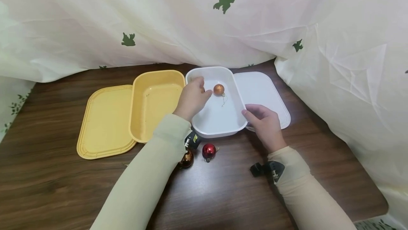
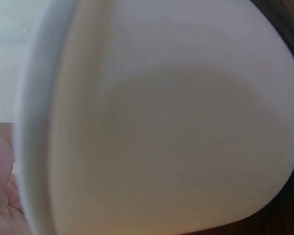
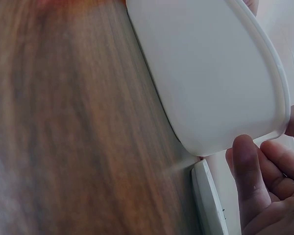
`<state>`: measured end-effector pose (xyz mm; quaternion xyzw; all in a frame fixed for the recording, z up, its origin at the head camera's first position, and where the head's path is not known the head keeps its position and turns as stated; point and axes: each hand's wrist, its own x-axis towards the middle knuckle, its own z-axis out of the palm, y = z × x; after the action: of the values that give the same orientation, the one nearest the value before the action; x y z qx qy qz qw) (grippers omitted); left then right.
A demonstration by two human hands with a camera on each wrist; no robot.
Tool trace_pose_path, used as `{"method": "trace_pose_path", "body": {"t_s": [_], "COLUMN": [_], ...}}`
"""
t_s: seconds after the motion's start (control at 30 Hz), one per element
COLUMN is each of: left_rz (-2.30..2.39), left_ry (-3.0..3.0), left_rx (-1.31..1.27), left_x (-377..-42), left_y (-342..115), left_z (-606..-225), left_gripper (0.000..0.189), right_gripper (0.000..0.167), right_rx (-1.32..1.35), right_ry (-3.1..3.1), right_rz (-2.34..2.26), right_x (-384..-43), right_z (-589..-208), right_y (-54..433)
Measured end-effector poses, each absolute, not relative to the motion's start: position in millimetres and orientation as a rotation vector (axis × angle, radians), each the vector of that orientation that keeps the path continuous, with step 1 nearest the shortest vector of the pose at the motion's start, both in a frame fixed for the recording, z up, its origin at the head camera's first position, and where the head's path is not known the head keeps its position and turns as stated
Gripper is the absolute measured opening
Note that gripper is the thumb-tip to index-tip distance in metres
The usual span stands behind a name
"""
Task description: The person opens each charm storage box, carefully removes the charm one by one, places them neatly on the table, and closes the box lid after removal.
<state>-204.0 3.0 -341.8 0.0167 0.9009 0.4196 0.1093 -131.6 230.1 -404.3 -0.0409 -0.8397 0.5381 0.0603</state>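
Note:
My left hand (image 1: 193,97) reaches over the left rim of a white plastic box (image 1: 218,118), thumb and fingers apart with nothing between them. Just right of its thumb, an orange glittery Christmas ball (image 1: 218,90) with a string loop lies inside the box. In the left wrist view, the box's outer wall (image 2: 186,147) fills most of the picture, and part of the hand (image 2: 2,196) shows past the rim. My right hand (image 1: 266,125) grips the box's right rim near the front corner, thumb on the edge. The right wrist view shows its fingers (image 3: 247,171) at that corner.
A yellow box (image 1: 156,113) stands left of the white one, beside a yellow lid (image 1: 106,123). The white lid (image 1: 264,95) lies to the right. In front are a red ball (image 1: 209,151) and a brown ball (image 1: 187,159), partly behind the left sleeve. A curtain (image 1: 178,17) hangs behind.

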Motion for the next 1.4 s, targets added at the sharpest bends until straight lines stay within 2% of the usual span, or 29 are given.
{"method": "trace_pose_path", "body": {"t_s": [0.17,0.47,0.87,1.07,1.4], "left_rz": [1.169,1.045,0.998,0.959,0.842], "left_ry": [2.668,2.667,2.728,2.751,2.786], "left_rx": [0.037,0.030,0.079,0.125,0.151], "left_x": [-211,-220,-221,-220,-218], "left_y": [5,8,8,9,11], "left_z": [-341,-341,-344,-344,-343], "left_gripper": [0.047,0.047,0.026,0.032,0.028], "right_gripper": [0.038,0.037,0.036,0.037,0.039], "right_rx": [-0.112,-0.092,-0.098,-0.095,-0.117], "right_ry": [-2.533,-2.511,-2.505,-2.512,-2.523], "right_rz": [1.641,1.662,1.687,1.669,1.680], "right_x": [-132,-132,-132,-132,-132], "right_z": [-405,-406,-409,-409,-408], "right_y": [230,228,229,230,229]}}
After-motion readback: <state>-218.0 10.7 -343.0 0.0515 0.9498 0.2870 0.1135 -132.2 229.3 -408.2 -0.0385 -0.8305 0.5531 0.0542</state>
